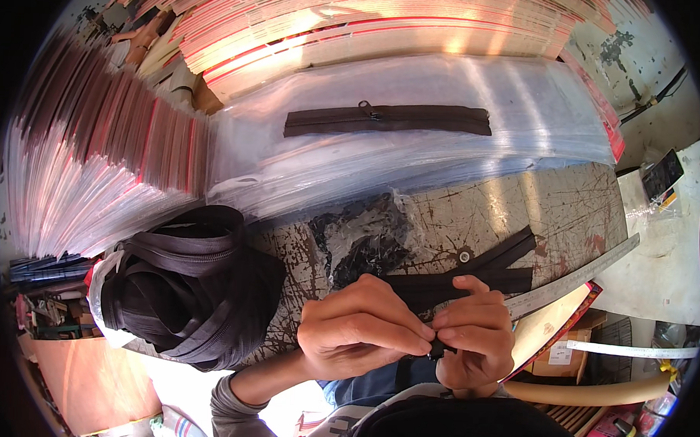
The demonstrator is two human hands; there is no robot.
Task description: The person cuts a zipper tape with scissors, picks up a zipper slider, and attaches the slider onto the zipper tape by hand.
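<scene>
My left hand [362, 327] and my right hand [475, 342] meet close to my body, fingertips pinched together. Between them is a small black piece [436, 349], mostly covered by the fingers; its kind cannot be made out. Just beyond the hands lies a black zipper [510, 279], its two tapes spread apart at the right end. A small round metal piece [463, 256] rests beside it. Left of the zipper, a crumpled clear plastic bag [372, 238] has black contents. A big coil of black zipper chain [201, 290] sits at the left.
Another black zipper with a ring pull [388, 118] lies across stacked clear plastic sheets [274, 170]. Tall stacks of red-edged sheets [372, 27] stand behind and to the left. A metal ruler [575, 276] lies along the scratched table's [574, 195] right edge. A phone [661, 175] is at the far right.
</scene>
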